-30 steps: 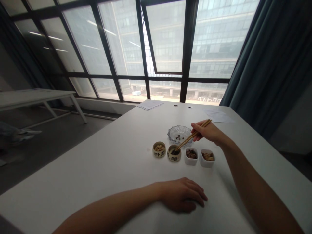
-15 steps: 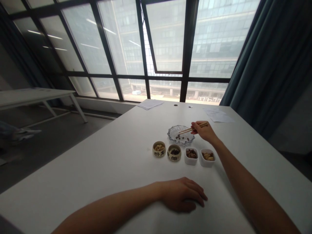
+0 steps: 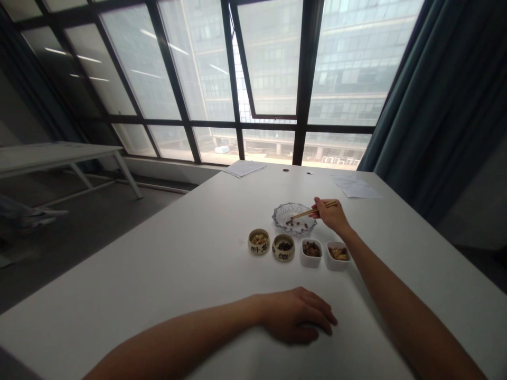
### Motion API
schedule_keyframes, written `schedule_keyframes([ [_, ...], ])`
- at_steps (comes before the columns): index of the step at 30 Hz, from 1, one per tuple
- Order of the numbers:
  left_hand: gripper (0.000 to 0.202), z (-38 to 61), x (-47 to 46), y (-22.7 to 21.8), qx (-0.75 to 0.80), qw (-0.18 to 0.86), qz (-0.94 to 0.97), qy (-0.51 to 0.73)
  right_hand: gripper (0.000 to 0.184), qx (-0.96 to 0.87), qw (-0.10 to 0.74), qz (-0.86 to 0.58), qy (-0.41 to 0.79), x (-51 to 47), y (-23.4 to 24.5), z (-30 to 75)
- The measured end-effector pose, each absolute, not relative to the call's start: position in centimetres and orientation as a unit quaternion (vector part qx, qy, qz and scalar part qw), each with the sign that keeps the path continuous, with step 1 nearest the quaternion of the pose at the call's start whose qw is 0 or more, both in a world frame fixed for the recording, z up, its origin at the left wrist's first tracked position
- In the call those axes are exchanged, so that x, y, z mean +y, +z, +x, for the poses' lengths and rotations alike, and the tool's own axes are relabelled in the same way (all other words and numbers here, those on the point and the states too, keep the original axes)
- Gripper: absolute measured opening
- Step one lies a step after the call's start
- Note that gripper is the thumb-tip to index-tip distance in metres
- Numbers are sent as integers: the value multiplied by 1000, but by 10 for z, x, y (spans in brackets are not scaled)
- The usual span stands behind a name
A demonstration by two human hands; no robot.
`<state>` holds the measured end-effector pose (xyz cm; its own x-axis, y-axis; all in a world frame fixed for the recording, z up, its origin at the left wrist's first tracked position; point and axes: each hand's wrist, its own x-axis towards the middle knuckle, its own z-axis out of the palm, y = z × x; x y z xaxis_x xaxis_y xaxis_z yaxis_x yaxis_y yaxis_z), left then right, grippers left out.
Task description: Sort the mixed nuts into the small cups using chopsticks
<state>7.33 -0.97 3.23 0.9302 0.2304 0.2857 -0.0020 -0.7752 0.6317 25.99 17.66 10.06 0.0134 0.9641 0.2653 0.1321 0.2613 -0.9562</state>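
My right hand (image 3: 330,214) is closed round a pair of wooden chopsticks (image 3: 304,213), whose tips reach down into a scalloped glass bowl (image 3: 277,221). Small dark pieces (image 3: 298,224) lie in that bowl; whether the tips pinch one is too small to tell. On the near side stands a row of small dishes: a round lettered bowl (image 3: 259,249) with pale bits, another lettered bowl (image 3: 283,257) with dark bits, a white square cup (image 3: 311,260) with brown strips and a white cup (image 3: 336,264) with yellowish-brown chunks. Palm down on the table, my left hand (image 3: 297,316) rests with fingers stretched out, holding nothing.
The white table (image 3: 190,258) runs toward the windows. Papers (image 3: 245,168) lie at its far left corner, with more sheets (image 3: 356,186) at the far right. A second table (image 3: 59,153) stands to the left, and a blue curtain (image 3: 431,116) hangs at the right.
The chopsticks' tips have shifted very slightly within the glass bowl, and my right hand has tilted a little. My left hand and the dishes stay where they were.
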Motion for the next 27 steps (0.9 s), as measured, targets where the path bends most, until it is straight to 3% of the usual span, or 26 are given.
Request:
schedule_keyframes([
  [8,32,73,-10,31,68,332,925,175,44,-544,568,-451,423,156,148,273],
  [18,33,73,-10,33,71,334,925,165,45,-632,393,-416,522,122,173,275],
  [27,33,72,-10,33,67,331,925,171,45,-644,393,-424,501,128,175,288],
])
